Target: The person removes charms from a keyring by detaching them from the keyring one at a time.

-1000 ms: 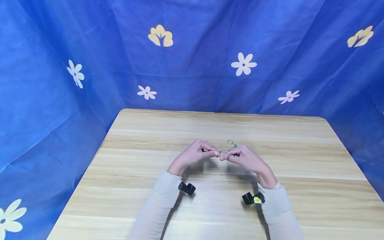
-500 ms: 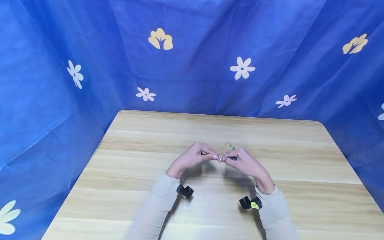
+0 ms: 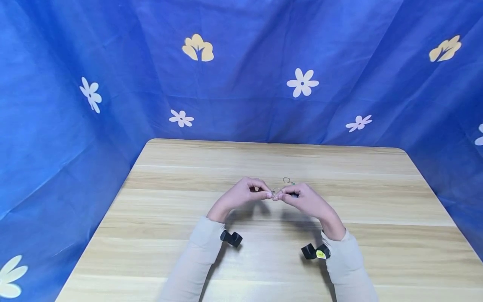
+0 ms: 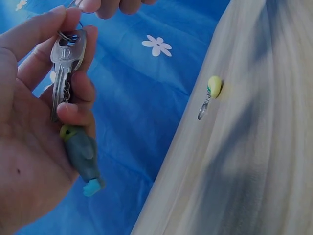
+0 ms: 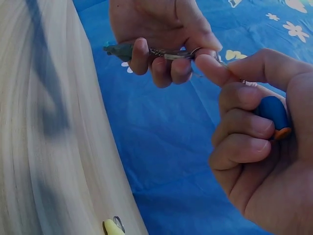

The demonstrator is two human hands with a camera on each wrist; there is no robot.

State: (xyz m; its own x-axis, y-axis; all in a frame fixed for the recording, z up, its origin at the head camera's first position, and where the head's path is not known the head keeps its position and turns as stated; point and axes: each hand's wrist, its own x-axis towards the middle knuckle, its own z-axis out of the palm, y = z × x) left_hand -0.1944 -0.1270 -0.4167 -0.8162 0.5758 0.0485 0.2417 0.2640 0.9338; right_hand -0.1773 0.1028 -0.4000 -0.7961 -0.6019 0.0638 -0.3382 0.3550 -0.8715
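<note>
My left hand (image 4: 34, 112) pinches a metal key ring (image 4: 62, 35) between thumb and fingertips. A silver key (image 4: 68, 56) hangs from it against the fingers. Below dangles a grey-green figure charm (image 4: 82, 152) with a yellow head and light-blue end; two fingers curl over its chain. My right hand (image 5: 259, 137) meets the left at the fingertips, its thumb and index finger pinching at the ring (image 5: 221, 59). Its other fingers curl round a keychain with a blue charm (image 5: 273, 116) with an orange base. In the head view both hands (image 3: 244, 195) are raised above the table, fingertips together.
Another keychain with a yellow charm (image 4: 215, 86) and a small split ring (image 4: 202, 111) lies on the wooden table (image 3: 211, 163) just beyond the right hand. A blue flowered cloth (image 3: 241, 84) hangs behind the table. Each wrist carries a black camera (image 3: 232, 238).
The hands have drawn slightly closer, and less of the ring between the fingertips shows than a second ago. Both grips stay in place. The head view has shifted a little.
</note>
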